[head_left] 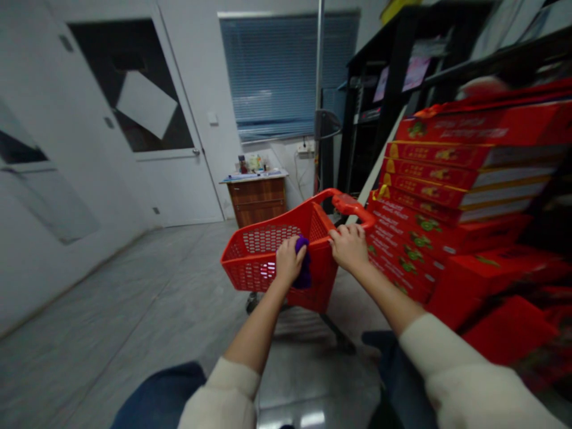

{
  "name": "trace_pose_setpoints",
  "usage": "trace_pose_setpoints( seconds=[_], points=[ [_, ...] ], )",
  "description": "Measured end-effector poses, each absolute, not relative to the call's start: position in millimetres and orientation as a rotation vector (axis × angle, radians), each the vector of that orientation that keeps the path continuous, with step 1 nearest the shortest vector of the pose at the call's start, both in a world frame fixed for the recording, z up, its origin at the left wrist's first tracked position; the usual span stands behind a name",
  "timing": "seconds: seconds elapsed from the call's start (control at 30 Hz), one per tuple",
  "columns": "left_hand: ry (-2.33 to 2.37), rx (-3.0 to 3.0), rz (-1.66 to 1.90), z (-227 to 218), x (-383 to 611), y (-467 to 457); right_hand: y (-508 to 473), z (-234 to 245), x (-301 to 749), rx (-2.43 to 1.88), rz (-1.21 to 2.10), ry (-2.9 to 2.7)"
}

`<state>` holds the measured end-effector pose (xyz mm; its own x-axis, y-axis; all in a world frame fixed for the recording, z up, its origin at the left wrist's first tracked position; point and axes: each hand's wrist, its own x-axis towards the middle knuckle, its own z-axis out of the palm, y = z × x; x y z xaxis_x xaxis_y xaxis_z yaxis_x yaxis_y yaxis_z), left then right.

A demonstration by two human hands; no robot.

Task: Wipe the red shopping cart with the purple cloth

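A red plastic shopping cart (268, 274) with perforated basket walls stands before me, its handle (353, 205) at the upper right. My left hand (289, 261) grips a purple cloth (302, 268) against the near side of the basket. Part of the cloth is covered by the fingers and hangs down over the red wall. My right hand (351, 245) is closed over the basket's top rim at the handle end, just below the handle. Beneath the basket, a caster wheel (252, 302) shows at the left.
Tall stacks of red boxes (429, 232) rise close on the right, beside black shelving (393, 77). A wooden cabinet (259, 199) with small bottles on top stands behind the cart. At the back left is a white door (174, 185). Grey floor (147, 298) lies around the cart.
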<state>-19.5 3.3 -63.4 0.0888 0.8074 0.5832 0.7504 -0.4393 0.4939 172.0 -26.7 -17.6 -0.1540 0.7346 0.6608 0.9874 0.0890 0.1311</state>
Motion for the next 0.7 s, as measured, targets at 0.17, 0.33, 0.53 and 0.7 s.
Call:
trace_pose_setpoints(
  seconds=[0.17, 0.33, 0.53, 0.7],
  points=[
    [1.405, 2.314, 1.320, -50, 5, 7, -30, -22, 166, -1.652, -0.775, -1.977],
    [1.534, 2.292, 1.290, -64, -49, 13, -29, -23, 166, -1.634, -0.764, -2.002],
    [1.544, 2.300, 1.277, -57, -31, 13, -32, -23, 149, -1.655, -0.753, -1.941],
    [1.448, 2.320, 1.300, -55, -19, 13, -37, -7, 175, -1.518, -0.744, -2.118]
  ],
)
